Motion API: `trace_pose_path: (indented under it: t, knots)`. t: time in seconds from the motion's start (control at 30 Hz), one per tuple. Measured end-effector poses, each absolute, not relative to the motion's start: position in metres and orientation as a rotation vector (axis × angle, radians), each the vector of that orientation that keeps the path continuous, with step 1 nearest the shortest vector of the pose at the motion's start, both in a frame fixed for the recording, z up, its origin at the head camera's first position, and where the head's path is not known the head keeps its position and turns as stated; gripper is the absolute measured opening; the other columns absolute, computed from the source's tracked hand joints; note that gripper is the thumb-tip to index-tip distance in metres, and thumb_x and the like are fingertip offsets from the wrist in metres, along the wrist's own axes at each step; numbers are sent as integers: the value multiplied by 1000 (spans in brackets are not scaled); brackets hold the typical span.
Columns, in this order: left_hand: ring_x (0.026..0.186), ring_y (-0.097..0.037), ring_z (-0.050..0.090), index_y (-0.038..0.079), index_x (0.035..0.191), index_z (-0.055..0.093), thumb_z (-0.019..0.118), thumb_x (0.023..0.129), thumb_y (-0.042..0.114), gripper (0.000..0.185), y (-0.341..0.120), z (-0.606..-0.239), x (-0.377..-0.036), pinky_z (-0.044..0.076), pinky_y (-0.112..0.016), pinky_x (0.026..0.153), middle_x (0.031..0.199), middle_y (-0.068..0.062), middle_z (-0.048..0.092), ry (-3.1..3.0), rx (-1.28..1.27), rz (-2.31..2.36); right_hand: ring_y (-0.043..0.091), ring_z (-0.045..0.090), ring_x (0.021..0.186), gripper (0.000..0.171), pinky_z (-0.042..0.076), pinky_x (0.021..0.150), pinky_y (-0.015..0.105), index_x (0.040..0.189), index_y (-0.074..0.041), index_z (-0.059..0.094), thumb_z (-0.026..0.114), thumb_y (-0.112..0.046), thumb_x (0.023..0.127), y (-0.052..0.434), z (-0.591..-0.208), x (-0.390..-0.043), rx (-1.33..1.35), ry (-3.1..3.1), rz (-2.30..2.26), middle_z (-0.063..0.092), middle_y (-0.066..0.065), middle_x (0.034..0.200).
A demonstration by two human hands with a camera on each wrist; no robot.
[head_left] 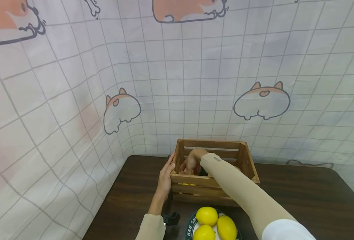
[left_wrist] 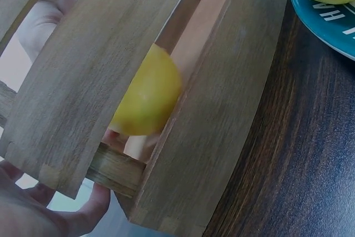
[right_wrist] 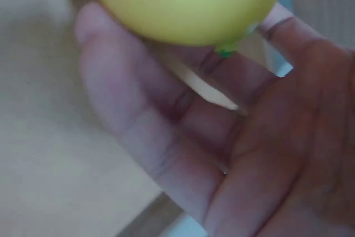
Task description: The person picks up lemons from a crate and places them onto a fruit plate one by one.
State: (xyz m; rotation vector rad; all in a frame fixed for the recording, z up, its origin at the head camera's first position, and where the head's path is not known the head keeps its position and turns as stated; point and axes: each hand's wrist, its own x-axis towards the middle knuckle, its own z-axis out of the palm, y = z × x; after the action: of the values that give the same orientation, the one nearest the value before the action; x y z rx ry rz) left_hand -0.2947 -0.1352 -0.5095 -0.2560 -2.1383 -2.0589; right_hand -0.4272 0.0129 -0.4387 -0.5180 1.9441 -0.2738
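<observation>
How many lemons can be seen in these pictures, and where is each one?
4. Three lemons lie on the plate in front of the wooden crate. A fourth lemon is inside the crate, at the right hand. More may be hidden in the crate.
</observation>
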Motion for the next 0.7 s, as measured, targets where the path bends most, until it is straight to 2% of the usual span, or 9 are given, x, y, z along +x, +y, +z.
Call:
trace_pose_path:
  t: [0.07, 0.13, 0.27, 0.37, 0.53, 0.7]
  knots:
    - [159, -29, 19, 29, 161, 35, 37, 110, 38, 51, -134, -509, -295, 12, -62, 127, 169, 6, 28, -2133, -256, -2068, 26, 65, 115, 36, 52, 103, 39, 128, -21, 59, 70, -20, 94, 17, -433, -427, -572, 1956, -245, 48, 4, 149]
    - [159, -29, 19, 31, 160, 35, 38, 110, 39, 51, -133, -508, -295, 12, -62, 127, 169, 7, 28, -2136, -253, -2075, 25, 67, 106, 33, 54, 98, 39, 124, -21, 59, 70, -21, 93, 22, -427, -426, -591, 1965, -260, 52, 3, 140]
    - [158, -30, 20, 35, 159, 36, 38, 109, 40, 50, -131, -508, -294, 12, -63, 127, 169, 7, 27, -2149, -254, -2080, 24, 68, 90, 35, 58, 86, 36, 116, -14, 57, 76, -17, 88, 34, -419, -424, -590, 1951, -402, 57, 4, 120]
    - [158, -31, 22, 34, 159, 36, 38, 109, 40, 50, -131, -509, -294, 12, -65, 126, 169, 6, 28, -2150, -238, -2068, 20, 64, 84, 36, 58, 80, 35, 109, -13, 54, 81, -14, 84, 42, -413, -422, -615, 1943, -509, 59, 5, 108]
    - [158, -29, 20, 32, 160, 36, 37, 109, 40, 51, -133, -510, -295, 12, -64, 126, 169, 6, 28, -2148, -241, -2066, 17, 58, 82, 40, 51, 78, 35, 108, -14, 48, 80, -11, 84, 54, -400, -415, -667, 1913, -641, 58, 6, 105]
    - [159, -27, 19, 31, 160, 36, 37, 110, 39, 51, -134, -511, -297, 11, -62, 127, 168, 7, 29, -2146, -250, -2049, 15, 57, 80, 41, 53, 71, 30, 109, -13, 47, 80, -17, 85, 68, -387, -405, -833, 1993, -692, 58, 5, 103]
